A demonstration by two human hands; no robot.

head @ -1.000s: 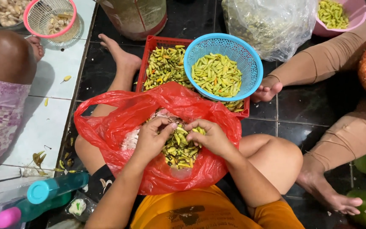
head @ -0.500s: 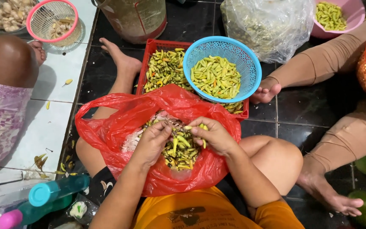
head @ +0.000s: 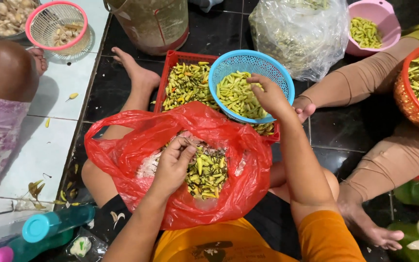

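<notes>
A red plastic bag lies open in my lap, holding green chili stems and scraps. My left hand rests inside it with fingers curled over the scraps; whether it grips anything I cannot tell. My right hand reaches out over the blue basket of green chilies, fingers closed above the pile. The blue basket sits on a red crate filled with more chilies.
Another person's legs lie at right beside an orange basket and a pink bowl of chilies. A clear bag and bucket stand behind. At left: a pink strainer, a person's knee, teal bottle.
My right hand left the red bag and moved forward to the blue basket. My left hand stayed in the bag.
</notes>
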